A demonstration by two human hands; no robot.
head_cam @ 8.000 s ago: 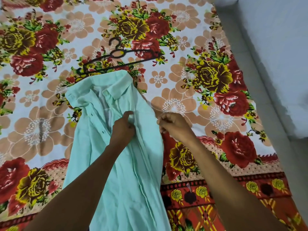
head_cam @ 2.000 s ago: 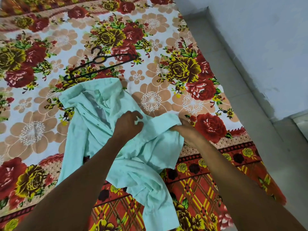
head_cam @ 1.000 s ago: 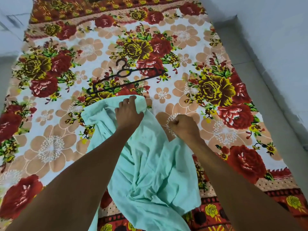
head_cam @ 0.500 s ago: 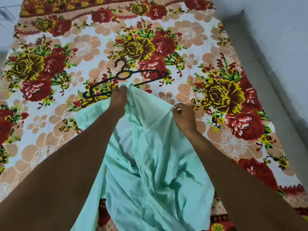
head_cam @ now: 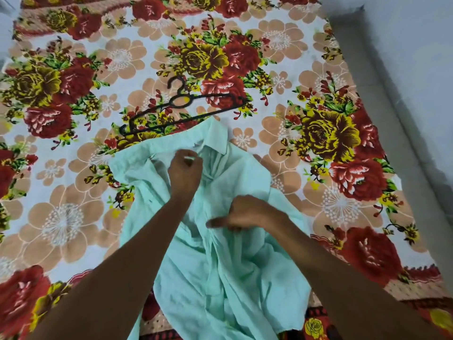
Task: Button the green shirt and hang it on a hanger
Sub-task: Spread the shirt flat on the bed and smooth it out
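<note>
Head view: green shirt (head_cam: 220,241) respread on floral bedsheet (head_cam: 73,217), collar now just near hanger (head_cam: 181,111). Left hand (head_cam: 185,171) pinching collar fabric, right hand (head_cam: 247,213) blurry, grip unclear. Buttoning next, probably.

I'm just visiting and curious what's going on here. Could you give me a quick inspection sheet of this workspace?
Surface: floral sheet, spread flat.
Job's things: green shirt, rumpled, front open; black hanger lies bare beyond the collar.
Clutter: nothing seen.
Hands: left hand pinches fabric near the collar; right hand on the shirt's front, blurred, grip unclear.
Cables: nothing seen.
Surroundings: grey floor and pale wall on the right.
</note>
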